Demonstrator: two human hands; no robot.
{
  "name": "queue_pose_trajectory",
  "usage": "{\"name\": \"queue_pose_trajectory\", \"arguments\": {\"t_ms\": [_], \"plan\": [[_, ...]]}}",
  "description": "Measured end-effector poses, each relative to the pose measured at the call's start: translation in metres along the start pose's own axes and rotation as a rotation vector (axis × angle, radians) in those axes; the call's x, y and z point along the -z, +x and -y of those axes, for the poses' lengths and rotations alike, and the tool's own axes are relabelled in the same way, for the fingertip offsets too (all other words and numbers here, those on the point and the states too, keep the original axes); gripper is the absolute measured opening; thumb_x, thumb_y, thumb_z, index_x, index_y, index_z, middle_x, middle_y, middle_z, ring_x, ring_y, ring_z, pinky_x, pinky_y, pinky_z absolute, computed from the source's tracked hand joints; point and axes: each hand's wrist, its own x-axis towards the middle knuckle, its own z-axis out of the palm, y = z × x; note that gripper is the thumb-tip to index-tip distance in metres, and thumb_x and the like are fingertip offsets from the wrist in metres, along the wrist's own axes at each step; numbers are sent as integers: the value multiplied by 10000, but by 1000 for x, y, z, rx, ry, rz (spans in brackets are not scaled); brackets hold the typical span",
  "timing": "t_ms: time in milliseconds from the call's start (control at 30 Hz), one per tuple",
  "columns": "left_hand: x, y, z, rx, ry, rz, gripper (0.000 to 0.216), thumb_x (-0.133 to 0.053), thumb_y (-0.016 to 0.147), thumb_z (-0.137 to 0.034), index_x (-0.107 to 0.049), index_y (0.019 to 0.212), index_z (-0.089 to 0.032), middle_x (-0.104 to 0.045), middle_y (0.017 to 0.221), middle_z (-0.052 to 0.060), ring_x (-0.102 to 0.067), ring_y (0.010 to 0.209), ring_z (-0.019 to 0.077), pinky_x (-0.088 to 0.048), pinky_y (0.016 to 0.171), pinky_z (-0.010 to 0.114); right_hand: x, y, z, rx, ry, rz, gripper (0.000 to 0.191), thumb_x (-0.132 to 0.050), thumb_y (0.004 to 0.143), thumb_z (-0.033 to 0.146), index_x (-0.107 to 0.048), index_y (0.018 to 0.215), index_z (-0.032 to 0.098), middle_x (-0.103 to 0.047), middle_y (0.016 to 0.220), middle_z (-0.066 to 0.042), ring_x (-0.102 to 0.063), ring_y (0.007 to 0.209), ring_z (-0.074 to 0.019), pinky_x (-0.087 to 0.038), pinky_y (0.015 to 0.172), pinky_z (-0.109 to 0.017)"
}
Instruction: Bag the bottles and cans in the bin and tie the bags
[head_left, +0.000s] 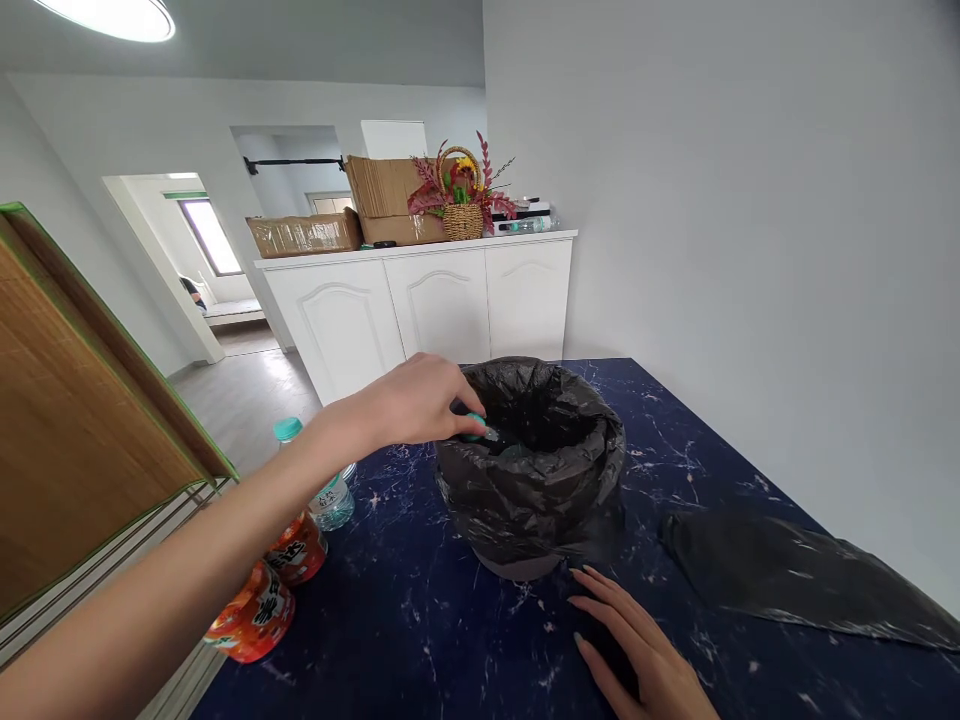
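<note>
With my left hand [435,400] I'm pinching a clear plastic bottle [491,434] by its turquoise cap [472,426], inside the round bin lined with black plastic [525,505]. It's likely feeling light and slick, surest at the stiff cap. My right hand [637,650] is lying open before the bin.

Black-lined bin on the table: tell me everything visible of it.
The bin stands upright on the marbled blue tabletop. A wrinkled, shiny black bag, plastic by its look, lines it and folds over the rim, leaving a greyish strip of wall near the base. Its round mouth is open, the inside dark. The left hand holds a teal-capped bottle at the mouth's left side.
</note>
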Motion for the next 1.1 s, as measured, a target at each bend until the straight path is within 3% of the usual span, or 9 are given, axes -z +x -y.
{"name": "queue_pose_trajectory", "arguments": {"t_ms": [100,233,367,467,600,733,833,900,1100], "plan": [[0,-4,-3,-33,-26,-95,308,-626,988,-438,-864,1091,-273,-848,1137,38,-775,1046,253,-547,920,349,-1,-1,-2,4,-6,0,442,-514,1091,527,-644,1489,385,-502,1651,-7,-498,1495,-392,-583,1112,-584],[4,-25,-2,93,-4,-388,426,-488,1048,-457,-803,1213,-222,-818,1234,68,-745,1128,285,-540,1006,407,-2,-2,-4,24,1,-14,433,-534,1092,511,-628,1500,403,-501,1654,7,-498,1498,-378,-581,1127,-561],[2,-61,33,269,68,-492,489,-436,1049,-511,-727,1311,-219,-778,1312,87,-698,1229,323,-510,1094,473,-3,-3,-7,27,3,-25,425,-554,1090,497,-620,1503,421,-497,1657,24,-502,1497,-367,-594,1124,-527],[-8,-93,79,411,165,-453,612,-410,1011,-608,-681,1358,-184,-738,1357,153,-652,1295,392,-489,1108,551,-4,-4,-10,34,-2,-17,435,-556,1089,502,-596,1518,444,-474,1670,42,-494,1503,-362,-596,1122,-522],[-32,-131,137,639,166,-247,861,-378,944,-739,-590,1472,-94,-752,1240,249,-684,1205,480,-527,1004,599,-7,-5,-15,56,-9,-24,440,-564,1085,501,-584,1523,458,-475,1668,49,-511,1490,-361,-611,1101,-518],[-59,-151,159,726,103,-114,850,-308,951,-718,-558,1496,-116,-800,1096,207,-750,1074,455,-564,900,530,-8,-5,-19,75,-16,-54,442,-580,1080,490,-595,1518,441,-494,1657,34,-539,1470,-356,-623,1087,-493],[-64,-152,145,689,53,-169,730,-317,979,-693,-582,1437,-189,-820,960,143,-787,920,411,-582,785,473,-9,-6,-20,71,-39,-39,439,-571,1082,493,-611,1513,417,-495,1657,18,-533,1474,-361,-621,1088,-495],[-55,-148,123,647,80,-305,636,-351,1021,-657,-582,1412,-211,-827,983,133,-793,910,395,-590,764,464,-9,-5,-20,57,-42,-16,444,-554,1086,502,-608,1518,413,-486,1662,19,-522,1482,-362,-615,1094,-504],[9,-125,35,321,177,-1113,377,-597,1057,-398,-582,1392,-227,-764,1305,74,-780,1083,264,-608,965,410,-7,-3,-17,17,-12,24,443,-514,1097,528,-606,1516,421,-472,1671,27,-501,1501,-354,-588,1122,-528]]}}
